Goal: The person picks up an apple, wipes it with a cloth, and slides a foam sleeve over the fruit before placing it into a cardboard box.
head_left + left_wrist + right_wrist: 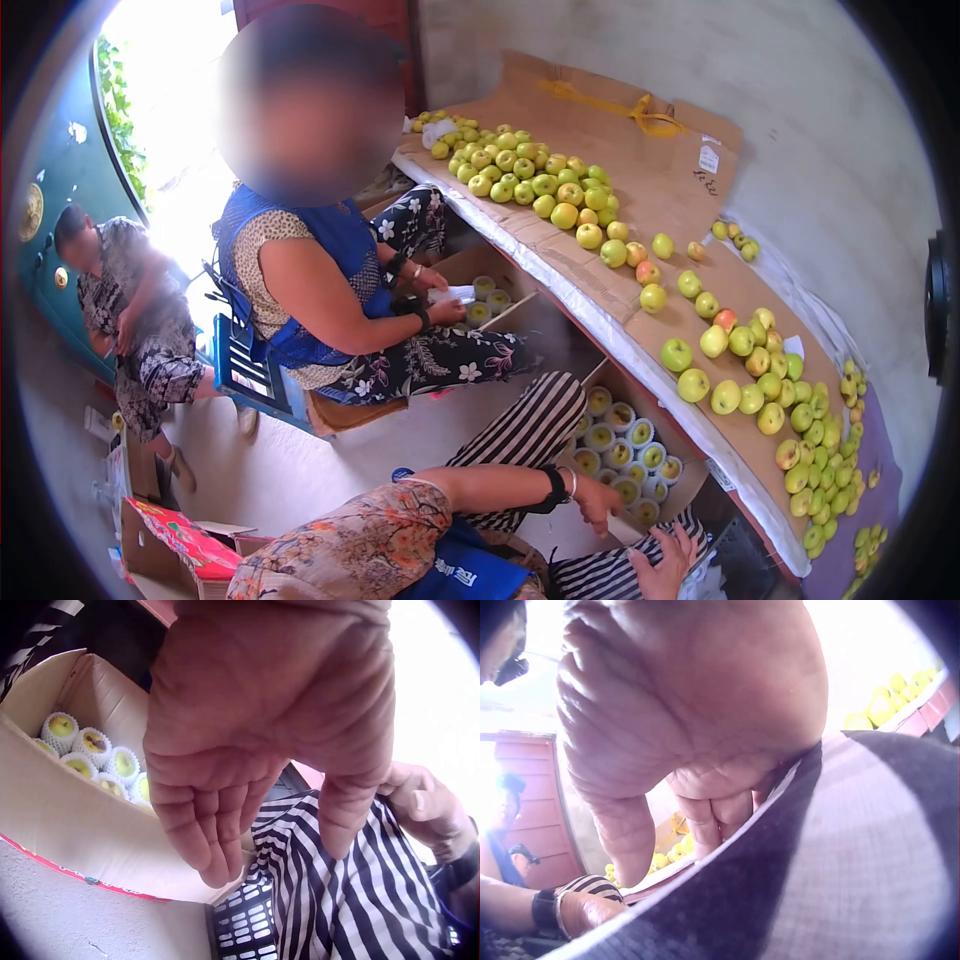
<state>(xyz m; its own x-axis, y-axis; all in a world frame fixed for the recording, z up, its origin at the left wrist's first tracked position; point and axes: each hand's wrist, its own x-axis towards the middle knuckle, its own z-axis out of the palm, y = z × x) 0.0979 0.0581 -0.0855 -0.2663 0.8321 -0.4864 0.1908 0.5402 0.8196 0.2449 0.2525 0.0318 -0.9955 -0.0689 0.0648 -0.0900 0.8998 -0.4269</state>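
Observation:
My left hand (597,500) hangs with loosely spread fingers beside an open cardboard box (690,480); nothing is in it. In the left wrist view the palm (270,697) shows, fingers relaxed. Rows of apples in white foam nets (620,455) fill the box. My right hand (668,562) is over my striped trousers (600,575), near the knee, also holding nothing. In the right wrist view its palm (697,682) shows with the fingers bent slightly downward, and striped cloth hides part of them.
Loose green and reddish apples (540,185) lie across a cardboard-covered table (640,330). A seated person (310,270) holds white foam netting (452,294) over another apple box. Someone else (150,310) sits by the door. A black plastic crate (244,922) stands below my knees.

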